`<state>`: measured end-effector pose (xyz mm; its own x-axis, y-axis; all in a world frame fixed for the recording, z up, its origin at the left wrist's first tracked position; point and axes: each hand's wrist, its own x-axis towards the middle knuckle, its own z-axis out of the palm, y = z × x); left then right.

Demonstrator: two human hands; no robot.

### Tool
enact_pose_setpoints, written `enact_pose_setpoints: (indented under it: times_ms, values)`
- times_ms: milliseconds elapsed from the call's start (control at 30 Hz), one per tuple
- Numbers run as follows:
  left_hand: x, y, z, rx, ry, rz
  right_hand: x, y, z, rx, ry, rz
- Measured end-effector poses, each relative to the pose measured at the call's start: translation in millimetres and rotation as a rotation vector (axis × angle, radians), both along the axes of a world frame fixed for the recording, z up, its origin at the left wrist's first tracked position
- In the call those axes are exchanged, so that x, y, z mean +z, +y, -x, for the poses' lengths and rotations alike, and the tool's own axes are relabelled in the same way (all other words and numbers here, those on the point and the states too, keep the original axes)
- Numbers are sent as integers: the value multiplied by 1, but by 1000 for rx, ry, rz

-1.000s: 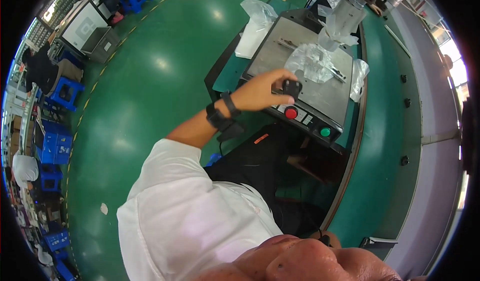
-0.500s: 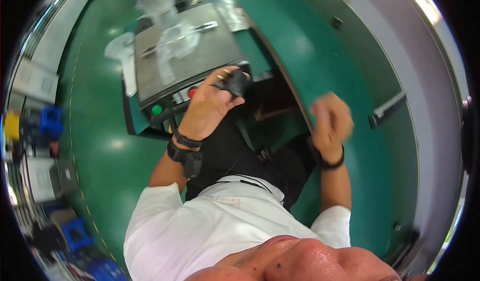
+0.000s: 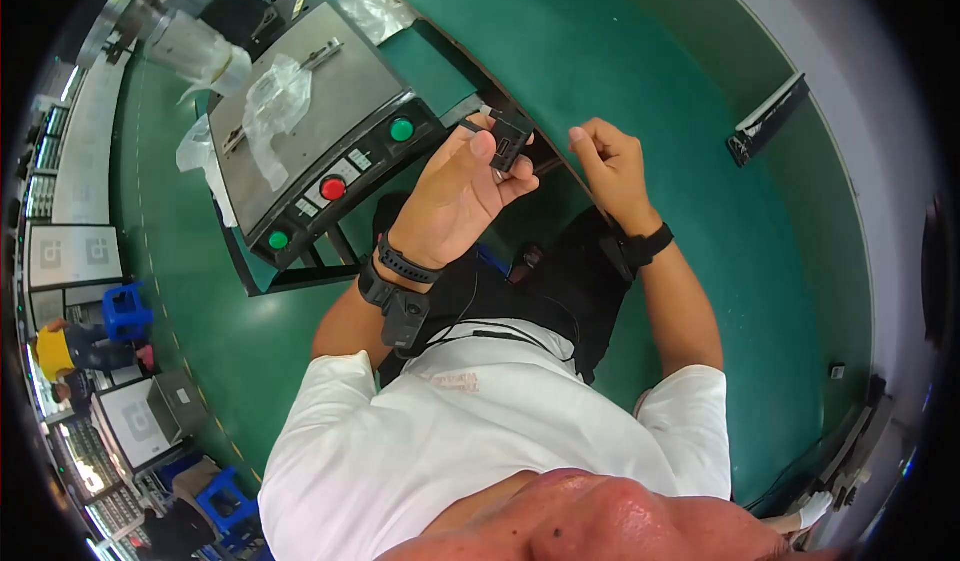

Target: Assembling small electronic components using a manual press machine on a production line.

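My left hand [image 3: 455, 186] is closed on a small black power adapter [image 3: 510, 141]. A slot-like socket shows on the adapter's near face, and my thumb presses on its left side. The fingers reach around and under it. To the right, apart from the adapter, my right hand [image 3: 615, 171] hangs with its fingers loosely curled in, and nothing shows in it. Just beyond my left hand stands a machine with a grey metal top [image 3: 310, 101]. Its front panel carries a red button [image 3: 333, 188] and two green buttons, one of them a green button [image 3: 401, 129] near my left fingers.
Crumpled clear plastic [image 3: 275, 101] lies on the machine's top, and a clear bag [image 3: 372, 6] lies behind it. A clear cylinder [image 3: 195, 46] hangs over the far left. Blue stools [image 3: 127, 311] and other people are at the far left. A dark bar [image 3: 768, 121] stands at right.
The adapter has turned in my left hand: brass pins showed before, now its socket face does. My right hand has moved slightly left and up. The view has shifted, showing more of the panel.
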<state>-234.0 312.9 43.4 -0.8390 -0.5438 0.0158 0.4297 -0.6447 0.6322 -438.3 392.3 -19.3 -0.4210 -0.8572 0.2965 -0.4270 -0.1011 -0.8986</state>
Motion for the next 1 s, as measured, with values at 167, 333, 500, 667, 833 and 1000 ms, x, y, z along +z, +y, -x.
enact_pose_setpoints:
  times_ms: [167,333,500,667,833,1000]
  values:
    - [1,-15,57,-72,-141,94,-17,-4,28,4,-160,30]
    - [-9,-66,154,-92,-297,442,-38,-27,33,-12,-326,145]
    - [-4,-81,265,-310,-281,563,-27,-15,35,0,-302,49]
    - [-5,-35,289,-522,-84,492,-35,-16,31,2,-220,58]
    - [-2,-10,284,-608,-51,487,-35,-16,33,102,-193,2]
    - [5,-2,270,-649,-85,416,-15,-12,40,117,-293,90]
